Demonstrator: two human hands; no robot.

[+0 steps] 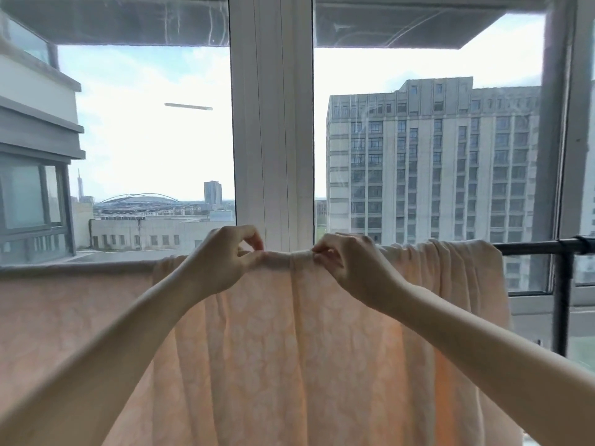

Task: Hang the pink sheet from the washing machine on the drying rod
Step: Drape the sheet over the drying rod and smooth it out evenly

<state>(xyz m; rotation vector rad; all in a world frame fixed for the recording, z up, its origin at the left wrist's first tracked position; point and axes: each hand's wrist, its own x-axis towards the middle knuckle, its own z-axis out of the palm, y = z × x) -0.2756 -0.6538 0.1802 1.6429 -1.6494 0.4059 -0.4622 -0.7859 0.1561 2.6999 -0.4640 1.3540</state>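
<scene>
Both hands (225, 259) (347, 265) pinch pink sheet (289, 333) | fold between grips | over rod (541, 247)

High-rise home balcony: glazed windows (145, 140) at twelve o'clock, apartment block (431, 162) beyond at two, black drying rod (541, 247) with laundry.

The drying rod (534, 246) is hidden under the pink sheet (289, 349) from 9 to 2 o'clock, and the sheet's lower part runs off at 6 o'clock.
</scene>
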